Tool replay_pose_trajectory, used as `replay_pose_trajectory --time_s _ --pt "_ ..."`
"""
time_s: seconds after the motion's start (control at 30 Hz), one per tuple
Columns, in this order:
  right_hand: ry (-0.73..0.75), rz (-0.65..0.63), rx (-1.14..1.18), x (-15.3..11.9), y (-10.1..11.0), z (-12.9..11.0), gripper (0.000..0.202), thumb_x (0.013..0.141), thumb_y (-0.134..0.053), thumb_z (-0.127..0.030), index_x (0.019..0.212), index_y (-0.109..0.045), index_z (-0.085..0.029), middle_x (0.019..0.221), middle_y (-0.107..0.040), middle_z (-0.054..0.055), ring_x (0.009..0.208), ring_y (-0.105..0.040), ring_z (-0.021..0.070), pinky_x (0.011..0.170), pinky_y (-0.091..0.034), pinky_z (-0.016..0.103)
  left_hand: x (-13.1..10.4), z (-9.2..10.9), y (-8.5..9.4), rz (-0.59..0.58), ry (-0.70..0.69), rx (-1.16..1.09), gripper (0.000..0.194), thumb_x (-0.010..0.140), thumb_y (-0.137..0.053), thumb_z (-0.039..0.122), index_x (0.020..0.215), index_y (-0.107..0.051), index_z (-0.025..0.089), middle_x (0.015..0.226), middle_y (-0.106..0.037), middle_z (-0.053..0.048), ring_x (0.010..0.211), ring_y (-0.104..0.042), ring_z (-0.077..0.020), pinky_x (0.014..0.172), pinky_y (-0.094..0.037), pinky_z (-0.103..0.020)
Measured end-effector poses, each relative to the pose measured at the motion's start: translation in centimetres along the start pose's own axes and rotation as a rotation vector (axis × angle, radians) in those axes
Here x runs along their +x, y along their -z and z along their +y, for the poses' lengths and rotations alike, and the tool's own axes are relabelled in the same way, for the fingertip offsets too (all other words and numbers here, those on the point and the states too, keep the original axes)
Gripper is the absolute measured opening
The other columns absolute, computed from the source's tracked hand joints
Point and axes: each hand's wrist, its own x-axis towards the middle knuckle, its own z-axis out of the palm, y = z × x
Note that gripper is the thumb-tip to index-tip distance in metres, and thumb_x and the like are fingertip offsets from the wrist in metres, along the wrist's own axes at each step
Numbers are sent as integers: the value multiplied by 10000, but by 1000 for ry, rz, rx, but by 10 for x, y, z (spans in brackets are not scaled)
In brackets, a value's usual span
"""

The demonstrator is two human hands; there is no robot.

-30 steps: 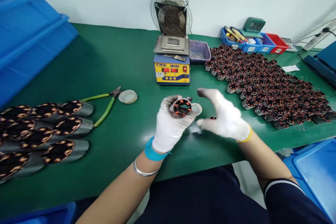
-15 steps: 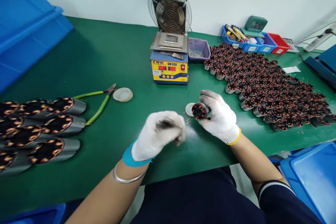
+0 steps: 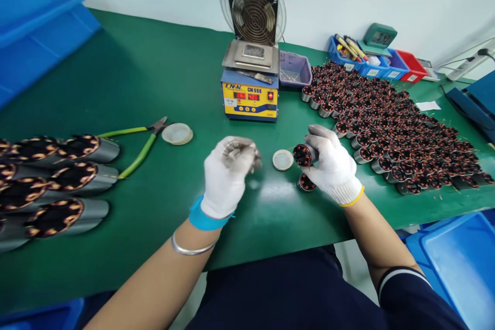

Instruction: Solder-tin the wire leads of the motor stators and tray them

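Observation:
My right hand, in a white glove with a yellow cuff, is closed around a motor stator with copper windings, its wound end facing left. Just beneath that hand a second stator stands on the green table. Beside the held stator lies a small round white dish. My left hand, gloved with a blue band at the wrist, hovers over the table left of the dish. Its fingers are curled together and slightly blurred, so anything between them cannot be made out.
Many stators crowd the right side; larger ones stand at the left. Green-handled cutters lie by a whitish lid. A yellow-fronted solder pot stands at the back, next to a purple bin. Blue crates rise far left.
My right hand has moved slightly right with its stator, uncovering the dish and the second stator. My left hand has drawn back left and turned more upright, fingers still curled.

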Motion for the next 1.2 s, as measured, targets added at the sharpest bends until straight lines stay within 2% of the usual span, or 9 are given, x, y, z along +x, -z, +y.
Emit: replay_pose_trajectory --time_s 0.1,0.17,0.2,0.4,0.6,0.77,0.97,1.07,1.2 --pt "-54 -212 -167 12 7 2 384 819 -590 -279 1193 -539 -210 1473 -476 121 1118 -642 277 803 -578 389 10 -19 -6 -198 -117 411 876 557 -806 491 1291 -503 121 1246 -640 -196 1104 -655 -336 900 -552 -461" --pt "-38 -371 -302 24 11 -1 367 845 -566 -280 1205 -533 -216 1442 -504 120 1012 -676 276 709 -569 378 14 -30 -14 -344 -144 691 1168 469 -853 484 1449 -358 85 1395 -544 -244 1261 -555 -413 1047 -459 -529" --pt "-23 -443 -370 30 12 -3 363 850 -563 -271 1207 -532 -218 1412 -527 122 958 -687 275 669 -559 368 15 -34 -18 -391 -153 778 1209 468 -855 473 1477 -319 79 1397 -549 -239 1270 -547 -420 1064 -442 -529" --pt "124 -669 -576 53 17 -18 323 871 -576 -276 1186 -535 -215 1229 -592 112 826 -696 266 559 -504 323 17 -44 -28 -449 -264 894 905 710 -703 323 1498 -325 88 1194 -700 -143 1106 -649 -331 963 -484 -437" --pt "195 -744 -609 59 24 -32 365 861 -612 -281 1213 -537 -217 1245 -582 108 855 -688 261 587 -496 320 16 -37 -29 -456 -221 1028 872 782 -646 354 1532 -297 80 1048 -712 -162 948 -685 -333 790 -507 -403" --pt "237 -766 -592 64 24 -34 341 851 -609 -242 1189 -567 -223 1213 -602 101 914 -669 260 584 -459 301 15 -35 -29 -451 -202 1020 913 752 -684 373 1530 -302 85 1064 -706 -161 960 -681 -329 793 -497 -388" --pt "309 -659 -603 59 35 -32 351 896 -559 -284 1243 -568 -234 1184 -603 113 975 -604 276 677 -441 335 15 -38 -29 -444 -195 961 910 738 -697 357 1523 -315 99 1105 -712 -138 982 -673 -314 818 -491 -382" --pt "250 -687 -688 59 39 -42 314 970 -417 -298 1219 -597 -234 1114 -606 134 967 -584 297 691 -433 358 15 -38 -29 -445 -187 958 946 714 -727 354 1525 -308 106 1105 -715 -131 978 -676 -306 815 -493 -372" --pt "87 -725 -725 60 27 -51 367 1002 -318 -307 1162 -620 -176 1049 -617 173 947 -591 303 660 -445 354 14 -36 -29 -445 -180 989 950 719 -727 374 1523 -304 97 1084 -714 -147 982 -676 -321 800 -497 -381"
